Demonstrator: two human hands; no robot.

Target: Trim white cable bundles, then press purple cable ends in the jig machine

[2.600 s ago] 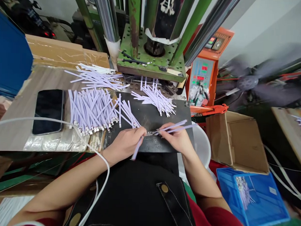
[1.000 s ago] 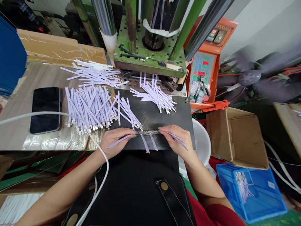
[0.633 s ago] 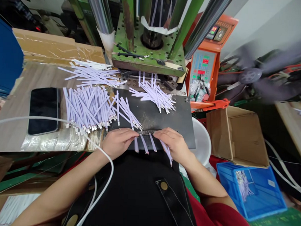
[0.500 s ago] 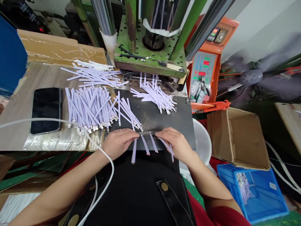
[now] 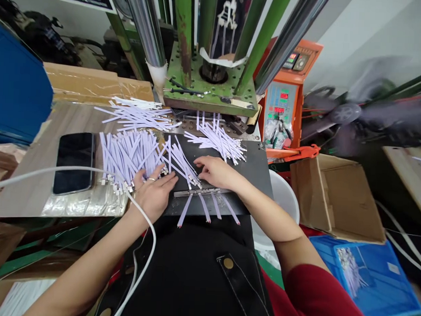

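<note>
**A:** What sits at the centre of it all?

**B:** A slim metal bar (image 5: 197, 192), lying crosswise on a black plate (image 5: 254, 178) near its front edge. Neither hand touches it. Four lilac flat strips (image 5: 204, 207) fan out from it toward the person, their tips past the plate's edge, above a black apron (image 5: 192, 277).

**A:** And the right hand?

**B:** The right hand (image 5: 217, 172) lies palm down just beyond the bar, with the arm reaching across. Its fingers (image 5: 199, 163) are together and extended, resting on the metal-tipped ends of a loose bunch of strips (image 5: 182, 168). I see no firm grip.

**A:** The left?

**B:** The left hand (image 5: 154, 193) is turned on its side at the near end of a big pile of strips (image 5: 127, 157). Its fingers are open and spread, one wearing a ring (image 5: 151, 179). I can't tell whether they hold anything.

**A:** What's nearby?

**B:** A smaller pile (image 5: 218, 142) lies on the plate's far side, and a phone (image 5: 74, 162) sits on a wood-grain board (image 5: 33, 188). A white cable (image 5: 139, 220) crosses the left forearm, and a green press (image 5: 209, 95) stands behind.
</note>
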